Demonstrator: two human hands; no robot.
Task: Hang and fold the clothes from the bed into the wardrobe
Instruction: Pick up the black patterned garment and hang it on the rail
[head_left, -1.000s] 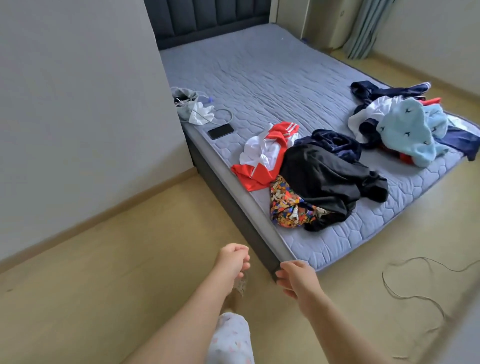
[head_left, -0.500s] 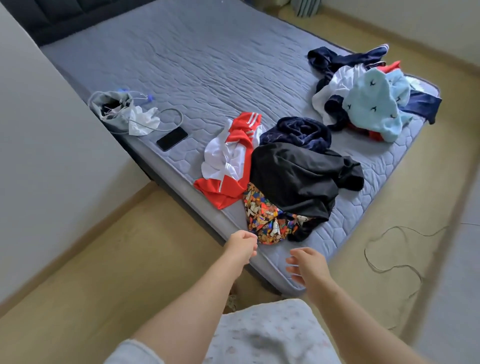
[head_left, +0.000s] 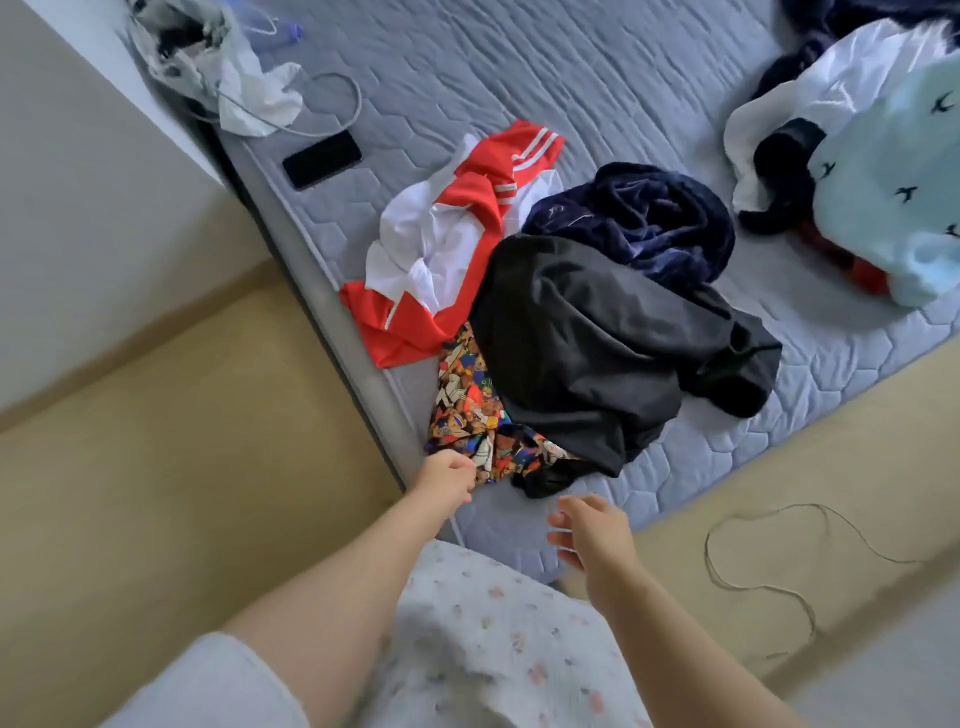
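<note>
A heap of clothes lies at the near corner of the grey quilted bed: a red and white jersey, a black garment, a dark navy garment, and a colourful patterned garment partly under the black one. My left hand has its fingers curled on the near edge of the patterned garment. My right hand hovers with loose fingers over the mattress corner, holding nothing. A second pile with a light blue garment lies at the far right.
A black phone and a crumpled bag with a cable lie on the bed's left edge. A wall stands close on the left. A thin cord loops on the wooden floor to the right.
The view has closed in on the bed and tilted down. My left hand has reached forward from above the floor to the patterned garment's edge. My right hand has opened slightly.
</note>
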